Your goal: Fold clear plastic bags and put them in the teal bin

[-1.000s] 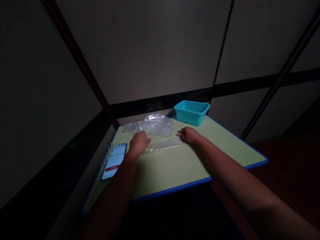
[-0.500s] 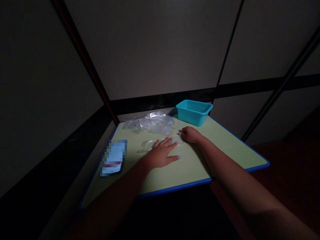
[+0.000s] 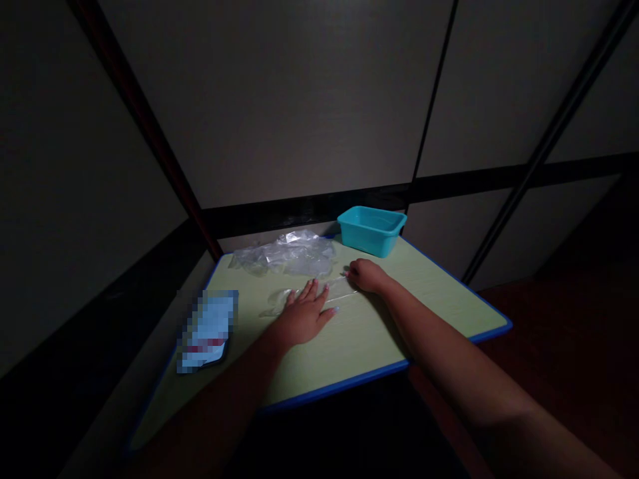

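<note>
A clear plastic bag (image 3: 340, 287) lies flat on the pale green table (image 3: 349, 346). My left hand (image 3: 304, 316) rests on its left part, palm down with the fingers spread. At the bag's right end, the fingers of my right hand (image 3: 367, 275) are closed on its edge in a pinch. Behind my hands lies a crumpled heap of clear plastic (image 3: 299, 253), which neither hand touches.
A turquoise basin (image 3: 370, 238) stands at the back right of the table. On the left lies a phone-like object (image 3: 208, 329), blurred out by pixels. The table has a blue edge, and panelled walls rise behind it.
The view has shifted, so the table and the things on it appear further left and slightly lower. My left hand has moved a little away from my right hand along the bag.
</note>
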A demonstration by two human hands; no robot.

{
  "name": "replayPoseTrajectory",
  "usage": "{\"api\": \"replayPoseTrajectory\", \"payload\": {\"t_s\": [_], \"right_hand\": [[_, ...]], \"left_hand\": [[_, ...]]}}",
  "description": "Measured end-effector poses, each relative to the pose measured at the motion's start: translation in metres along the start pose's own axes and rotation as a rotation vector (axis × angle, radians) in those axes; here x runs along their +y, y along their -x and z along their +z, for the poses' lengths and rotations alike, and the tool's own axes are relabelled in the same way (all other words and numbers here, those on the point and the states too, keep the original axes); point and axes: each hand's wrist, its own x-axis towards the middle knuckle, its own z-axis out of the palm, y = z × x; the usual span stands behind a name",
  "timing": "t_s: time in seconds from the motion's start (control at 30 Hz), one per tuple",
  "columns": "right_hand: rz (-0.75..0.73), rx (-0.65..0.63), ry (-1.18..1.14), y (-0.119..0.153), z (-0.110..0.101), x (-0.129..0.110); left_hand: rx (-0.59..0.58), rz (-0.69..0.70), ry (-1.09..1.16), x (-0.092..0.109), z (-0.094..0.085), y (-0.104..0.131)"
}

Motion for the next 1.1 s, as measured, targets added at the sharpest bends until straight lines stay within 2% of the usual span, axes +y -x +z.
{"api": "replayPoseTrajectory", "payload": {"t_s": [0.17,0.4,0.67,0.73,0.9,1.0,1.1], "right_hand": [[-0.004,0.002,0.007,0.001,-0.001,-0.001],[-0.001,0.02,0.015,0.003,-0.002,-0.002],[0.01,0.033,0.039,0.006,-0.002,-0.004],[0.014,0.058,0.033,0.008,-0.002,-0.005],[0.019,0.177,0.017,0.012,-0.005,-0.007],[-0.034,0.258,-0.029,0.015,-0.007,-0.011],[-0.157,0.288,-0.097,0.018,-0.006,-0.018]], "left_hand": [[0.112,-0.017,-0.054,0.0,-0.004,-0.001],[0.053,0.072,-0.019,-0.002,-0.003,-0.003],[0.017,0.051,0.013,-0.002,0.002,-0.005],[0.058,0.044,-0.005,-0.001,0.002,-0.005],[0.255,-0.034,-0.08,0.002,-0.003,-0.004],[0.245,-0.052,-0.083,0.002,-0.002,-0.004],[0.199,-0.043,-0.07,-0.002,0.001,-0.005]]}}
